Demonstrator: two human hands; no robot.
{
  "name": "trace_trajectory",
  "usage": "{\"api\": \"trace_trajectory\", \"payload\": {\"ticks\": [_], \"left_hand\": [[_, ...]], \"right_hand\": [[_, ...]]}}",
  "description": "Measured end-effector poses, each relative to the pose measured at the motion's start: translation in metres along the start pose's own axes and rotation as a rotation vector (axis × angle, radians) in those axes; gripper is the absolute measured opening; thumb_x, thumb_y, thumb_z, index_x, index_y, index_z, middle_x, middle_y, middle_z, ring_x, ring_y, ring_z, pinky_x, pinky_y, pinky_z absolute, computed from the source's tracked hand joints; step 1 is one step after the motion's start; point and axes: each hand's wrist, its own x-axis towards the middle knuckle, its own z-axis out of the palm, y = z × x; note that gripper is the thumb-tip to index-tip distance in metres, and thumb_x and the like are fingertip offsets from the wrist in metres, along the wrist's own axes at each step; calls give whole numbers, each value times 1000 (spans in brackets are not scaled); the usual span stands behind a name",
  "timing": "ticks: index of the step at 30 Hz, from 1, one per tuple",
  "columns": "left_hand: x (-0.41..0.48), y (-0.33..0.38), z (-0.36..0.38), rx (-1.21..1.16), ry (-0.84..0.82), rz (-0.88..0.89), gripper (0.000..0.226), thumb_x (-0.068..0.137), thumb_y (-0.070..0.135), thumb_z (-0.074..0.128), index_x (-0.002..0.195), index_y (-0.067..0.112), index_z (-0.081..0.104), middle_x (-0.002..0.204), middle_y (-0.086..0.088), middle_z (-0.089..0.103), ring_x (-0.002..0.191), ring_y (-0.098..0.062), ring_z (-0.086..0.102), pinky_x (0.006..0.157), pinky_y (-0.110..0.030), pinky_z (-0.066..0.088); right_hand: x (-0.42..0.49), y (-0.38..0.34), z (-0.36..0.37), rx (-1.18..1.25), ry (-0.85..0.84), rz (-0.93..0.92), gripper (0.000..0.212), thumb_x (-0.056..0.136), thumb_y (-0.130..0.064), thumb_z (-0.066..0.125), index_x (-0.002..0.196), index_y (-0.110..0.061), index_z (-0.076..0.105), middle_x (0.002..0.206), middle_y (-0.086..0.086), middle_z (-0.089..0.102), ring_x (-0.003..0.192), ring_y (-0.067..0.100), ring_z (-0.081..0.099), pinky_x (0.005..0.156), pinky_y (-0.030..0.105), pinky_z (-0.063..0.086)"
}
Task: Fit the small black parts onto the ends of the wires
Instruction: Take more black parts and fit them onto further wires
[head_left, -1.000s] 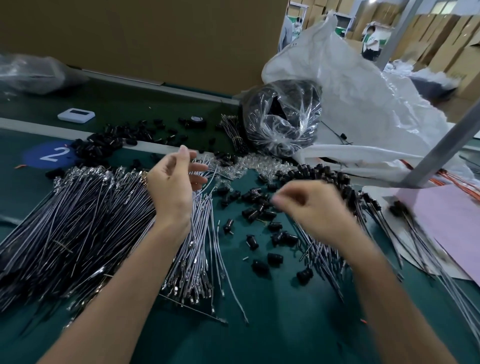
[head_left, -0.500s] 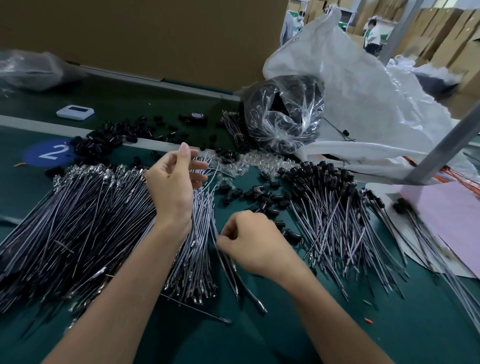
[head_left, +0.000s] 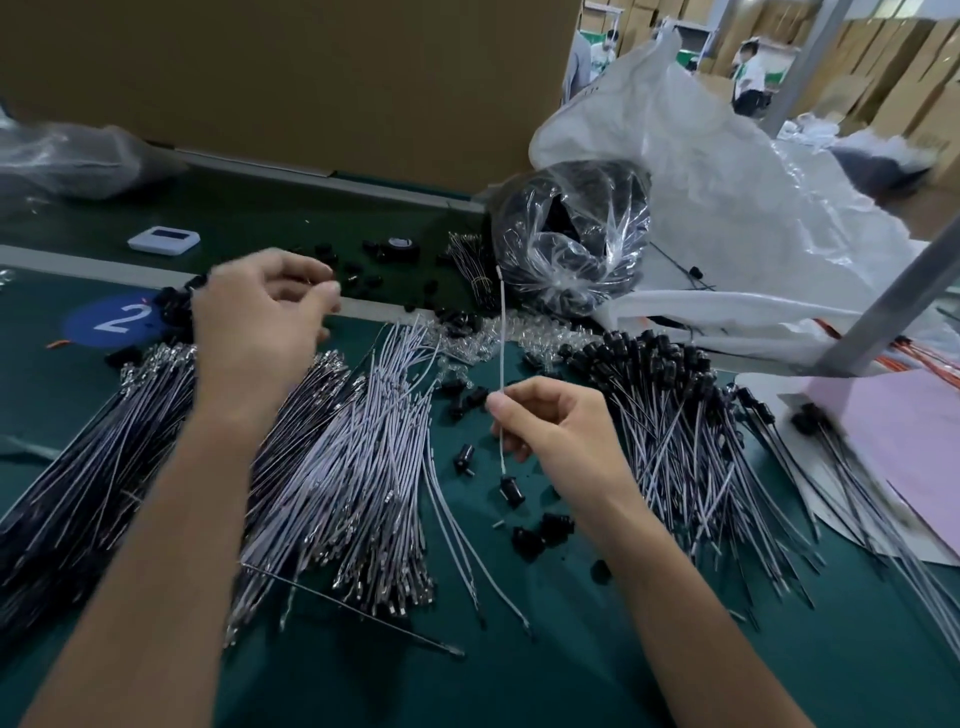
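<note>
My right hand (head_left: 561, 441) pinches one white wire (head_left: 502, 338) and holds it upright over the green mat. The wire's lower end meets a small black part (head_left: 511, 491); whether the two are joined I cannot tell. Other loose black parts (head_left: 540, 530) lie near it. My left hand (head_left: 260, 322) hovers, blurred, over the far end of the bare wire pile (head_left: 337, 467), its fingers loosely curled with nothing visible in them. More black parts (head_left: 174, 306) lie just beyond it. On the right lies a heap of wires with black parts on their ends (head_left: 675, 415).
A clear bag of black parts (head_left: 571, 249) and a big white sack (head_left: 727, 208) stand at the back right. A grey post (head_left: 893, 301) rises over pink paper (head_left: 893, 441). A white device (head_left: 163, 240) lies at the back left, and a cardboard wall (head_left: 311, 78) runs behind.
My right hand has lifted one wire out of the pile and holds it upright. My left hand has let go of the wires and moved left and away, toward the black parts by the blue sticker.
</note>
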Motion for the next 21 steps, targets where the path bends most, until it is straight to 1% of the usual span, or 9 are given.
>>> {"api": "trace_trajectory", "payload": {"ticks": [1,3,5,7,9,11,14,18,21], "left_hand": [[7,-1,-15,235,-40,28,10,87,22,74,91,29,69,82,6,70,71,-13,69,66,-30,59],[13,-4,-39,630,-110,-31,11,81,31,79,82,32,68,85,1,71,85,-24,67,83,-44,57],[8,-9,-51,843,-193,-137,17,77,36,83,78,31,66,91,-6,71,91,-31,65,87,-47,55],[0,-18,-54,930,-234,-190,21,75,36,84,81,28,65,97,-9,70,94,-33,63,86,-43,53],[-8,-28,-52,933,-212,-190,22,77,32,83,87,28,64,100,-8,68,93,-32,61,79,-39,50],[-13,-37,-48,888,-162,-166,18,81,20,79,91,25,65,96,-8,68,90,-32,58,74,-38,48],[-13,-45,-44,787,-100,-172,20,82,8,74,98,18,69,93,-10,71,94,-33,61,77,-42,52],[-14,-43,-43,699,-6,-122,11,81,16,79,89,20,74,81,-4,71,80,-27,61,69,-35,49],[-14,-33,-43,592,18,-25,8,81,24,80,87,20,77,73,4,68,71,-17,59,69,-31,48]], "right_hand": [[0,1,0,-5,12,-23,13,90,-19,69,82,-10,73,66,2,69,58,8,59,57,19,48],[-1,3,0,-2,22,-54,13,91,-20,67,83,-11,73,65,1,68,57,8,58,56,19,47],[-1,3,1,17,22,-62,6,92,-14,65,93,-15,72,66,0,69,59,7,61,57,17,47],[0,4,2,36,16,-46,13,93,-7,63,98,-16,70,70,2,72,64,8,66,59,16,49],[1,4,2,57,11,-18,14,93,-2,61,94,-13,70,75,5,74,68,12,70,61,17,52],[0,5,2,53,8,-5,14,92,1,60,91,-10,69,77,6,74,70,15,71,61,19,52],[2,7,1,30,17,0,15,92,2,60,90,-9,69,78,6,73,68,14,70,60,18,51],[3,10,-1,21,25,-26,13,94,-3,60,90,-10,70,76,6,73,65,13,68,60,18,51],[3,11,-1,0,59,-87,16,96,-14,60,86,-11,71,73,6,71,62,13,66,59,18,50]]}}
